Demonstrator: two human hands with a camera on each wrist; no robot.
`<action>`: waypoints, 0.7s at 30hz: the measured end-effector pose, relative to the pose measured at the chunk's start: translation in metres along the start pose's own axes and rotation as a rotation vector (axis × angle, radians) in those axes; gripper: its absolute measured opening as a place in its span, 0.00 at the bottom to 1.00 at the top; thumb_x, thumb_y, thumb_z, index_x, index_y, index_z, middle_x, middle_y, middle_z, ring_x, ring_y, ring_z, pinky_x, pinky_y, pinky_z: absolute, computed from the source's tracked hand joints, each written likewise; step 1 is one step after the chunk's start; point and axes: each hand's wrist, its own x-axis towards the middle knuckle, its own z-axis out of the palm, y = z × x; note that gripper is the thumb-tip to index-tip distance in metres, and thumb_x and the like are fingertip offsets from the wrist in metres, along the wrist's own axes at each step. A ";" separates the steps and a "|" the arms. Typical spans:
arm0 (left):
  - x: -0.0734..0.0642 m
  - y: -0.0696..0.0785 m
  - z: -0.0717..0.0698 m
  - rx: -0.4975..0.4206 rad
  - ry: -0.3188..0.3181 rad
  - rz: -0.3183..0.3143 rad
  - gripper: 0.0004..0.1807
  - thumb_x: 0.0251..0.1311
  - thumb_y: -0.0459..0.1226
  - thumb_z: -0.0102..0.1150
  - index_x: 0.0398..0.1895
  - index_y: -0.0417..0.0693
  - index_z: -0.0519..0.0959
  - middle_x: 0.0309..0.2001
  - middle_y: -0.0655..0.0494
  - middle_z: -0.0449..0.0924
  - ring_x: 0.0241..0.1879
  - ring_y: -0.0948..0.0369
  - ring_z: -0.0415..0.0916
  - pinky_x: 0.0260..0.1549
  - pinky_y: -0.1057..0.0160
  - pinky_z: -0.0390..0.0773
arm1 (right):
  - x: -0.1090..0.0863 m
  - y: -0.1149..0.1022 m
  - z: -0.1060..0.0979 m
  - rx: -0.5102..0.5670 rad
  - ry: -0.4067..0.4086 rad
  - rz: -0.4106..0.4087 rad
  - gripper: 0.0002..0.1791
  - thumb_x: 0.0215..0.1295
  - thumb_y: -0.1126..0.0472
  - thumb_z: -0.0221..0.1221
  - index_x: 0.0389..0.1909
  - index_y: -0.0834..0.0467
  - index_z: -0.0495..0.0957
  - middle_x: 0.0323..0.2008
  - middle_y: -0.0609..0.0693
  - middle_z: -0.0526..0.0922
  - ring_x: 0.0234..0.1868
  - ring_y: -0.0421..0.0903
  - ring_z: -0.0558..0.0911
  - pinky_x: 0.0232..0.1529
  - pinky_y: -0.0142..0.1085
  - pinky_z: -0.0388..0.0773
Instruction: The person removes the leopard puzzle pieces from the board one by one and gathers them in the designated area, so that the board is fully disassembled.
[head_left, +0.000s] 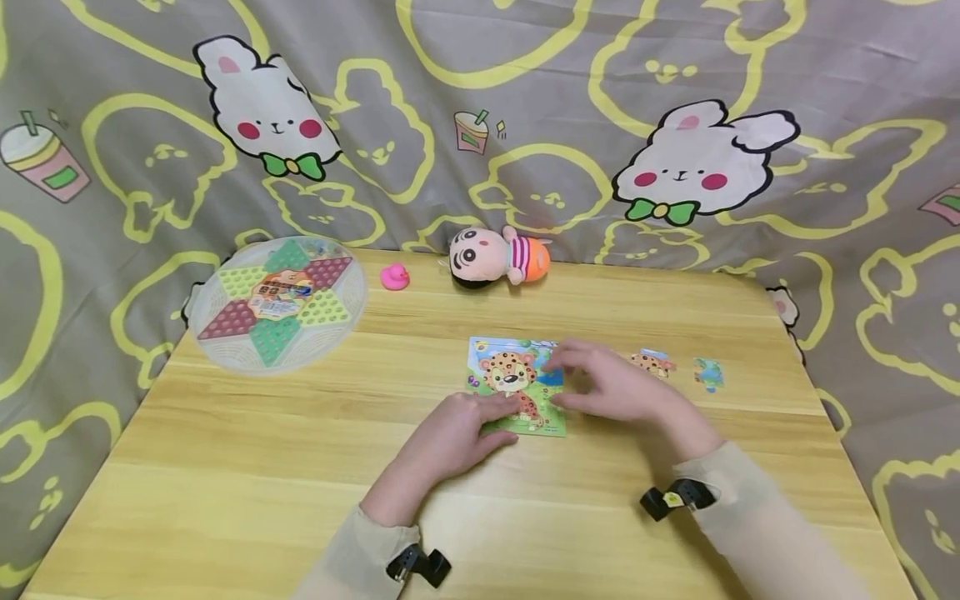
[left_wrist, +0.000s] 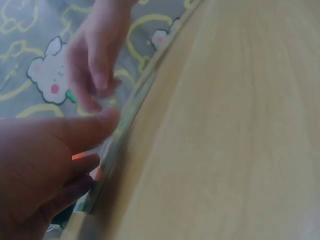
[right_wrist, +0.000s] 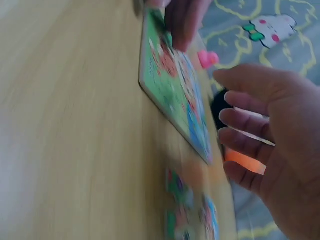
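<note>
A square jigsaw puzzle (head_left: 511, 375) with a spotted leopard on a green and blue scene lies flat on the table, also visible as the puzzle (right_wrist: 172, 92) in the right wrist view. My left hand (head_left: 457, 433) rests its extended fingers on the lower left of the picture, thumb by the near edge. Over the upper right edge hovers my right hand (head_left: 622, 383), fingers spread and loosely bent with nothing between them. In the right wrist view this right hand (right_wrist: 280, 120) shows an empty palm side. Two loose puzzle pieces lie beyond it: a spotted piece (head_left: 654, 363) and a green-blue piece (head_left: 708, 375).
A round Chinese checkers board (head_left: 277, 304) lies at the back left of the wooden table (head_left: 225, 467). Beside it sits a pink rubber duck (head_left: 394, 277). A plush doll (head_left: 498, 257) lies at the back edge, against a patterned curtain (head_left: 390, 125).
</note>
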 end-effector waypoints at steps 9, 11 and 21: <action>-0.001 -0.004 0.004 0.092 -0.064 0.014 0.23 0.76 0.47 0.63 0.68 0.50 0.82 0.68 0.56 0.78 0.68 0.59 0.75 0.67 0.53 0.74 | 0.035 -0.001 0.019 -0.031 -0.073 0.049 0.23 0.70 0.52 0.72 0.61 0.56 0.83 0.56 0.46 0.80 0.59 0.45 0.79 0.63 0.46 0.77; 0.000 -0.004 0.005 0.099 -0.062 0.018 0.22 0.76 0.47 0.63 0.68 0.50 0.82 0.68 0.56 0.78 0.67 0.58 0.76 0.67 0.53 0.75 | 0.038 0.000 0.021 -0.040 -0.085 0.069 0.23 0.69 0.51 0.72 0.61 0.55 0.84 0.56 0.45 0.79 0.59 0.44 0.78 0.64 0.45 0.77; 0.003 -0.005 0.003 0.096 -0.051 0.011 0.20 0.75 0.46 0.65 0.64 0.50 0.84 0.65 0.57 0.80 0.64 0.59 0.79 0.64 0.54 0.78 | 0.045 0.001 0.025 -0.065 -0.073 0.063 0.27 0.68 0.50 0.73 0.63 0.56 0.83 0.51 0.45 0.80 0.50 0.44 0.79 0.53 0.45 0.79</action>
